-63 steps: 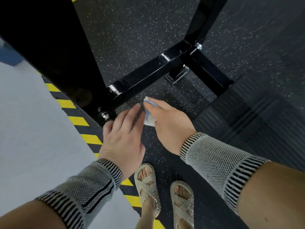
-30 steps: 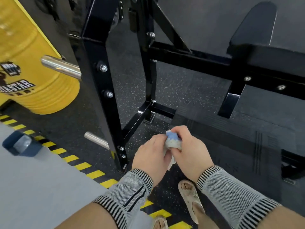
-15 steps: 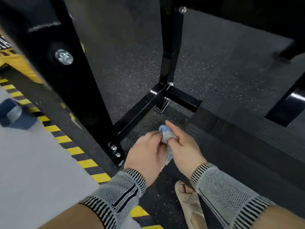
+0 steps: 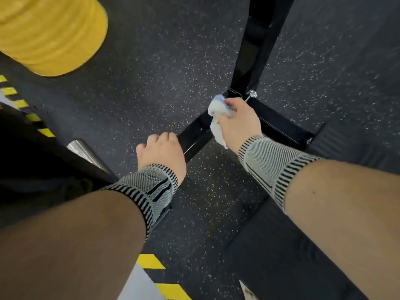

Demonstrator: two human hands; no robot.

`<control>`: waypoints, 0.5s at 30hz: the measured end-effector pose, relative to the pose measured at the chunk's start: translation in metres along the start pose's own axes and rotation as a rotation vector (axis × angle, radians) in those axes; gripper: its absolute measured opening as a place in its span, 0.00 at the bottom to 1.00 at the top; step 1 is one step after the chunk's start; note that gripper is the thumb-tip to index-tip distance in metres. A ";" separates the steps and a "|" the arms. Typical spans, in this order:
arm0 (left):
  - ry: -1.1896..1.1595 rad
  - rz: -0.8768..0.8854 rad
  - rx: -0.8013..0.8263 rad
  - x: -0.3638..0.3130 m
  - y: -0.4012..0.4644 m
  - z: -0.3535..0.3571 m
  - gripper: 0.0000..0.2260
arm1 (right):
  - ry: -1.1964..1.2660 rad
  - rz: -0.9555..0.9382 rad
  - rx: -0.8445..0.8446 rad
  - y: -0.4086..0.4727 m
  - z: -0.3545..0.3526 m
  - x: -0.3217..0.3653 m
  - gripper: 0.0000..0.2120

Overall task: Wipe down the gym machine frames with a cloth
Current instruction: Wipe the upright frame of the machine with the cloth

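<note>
A black gym machine frame runs low over the floor, with an upright post rising from a bolted joint. My right hand grips a crumpled white and blue cloth and holds it against the floor bar right at that joint. My left hand hangs lower left with fingers curled under, holding nothing, its knuckles beside the near end of the floor bar. Both wrists wear grey striped sleeves.
A yellow barrel stands at the upper left. A chrome peg juts from a dark upright on the left. Yellow and black hazard tape edges the speckled rubber floor. A dark ribbed mat lies on the right.
My hands have separated. The right hand carried the cloth forward onto the frame's floor joint, and the left let go of it and dropped back. The view moved closer to the floor.
</note>
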State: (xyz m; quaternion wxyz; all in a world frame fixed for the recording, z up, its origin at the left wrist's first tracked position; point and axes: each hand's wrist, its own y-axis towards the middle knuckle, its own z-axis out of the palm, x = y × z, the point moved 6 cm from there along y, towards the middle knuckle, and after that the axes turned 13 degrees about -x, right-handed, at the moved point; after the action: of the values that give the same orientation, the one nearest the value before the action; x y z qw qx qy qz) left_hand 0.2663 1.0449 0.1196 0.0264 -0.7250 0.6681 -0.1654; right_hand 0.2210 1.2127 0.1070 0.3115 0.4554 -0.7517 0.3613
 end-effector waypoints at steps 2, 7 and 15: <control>0.055 -0.029 0.060 0.005 0.000 0.016 0.18 | -0.165 -0.094 0.011 0.027 0.021 0.000 0.15; 0.072 0.028 -0.007 0.008 -0.003 0.026 0.10 | -0.540 -0.188 0.149 0.040 0.062 -0.017 0.12; -0.035 0.001 -0.046 0.011 -0.016 0.030 0.33 | -0.199 0.011 0.508 -0.013 0.048 -0.025 0.08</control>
State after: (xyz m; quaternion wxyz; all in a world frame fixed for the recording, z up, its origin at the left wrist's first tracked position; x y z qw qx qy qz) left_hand 0.2903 1.0304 0.0981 0.0217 -0.7280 0.6714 -0.1372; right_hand 0.2355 1.1798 0.0641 0.1099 0.5481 -0.6661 0.4937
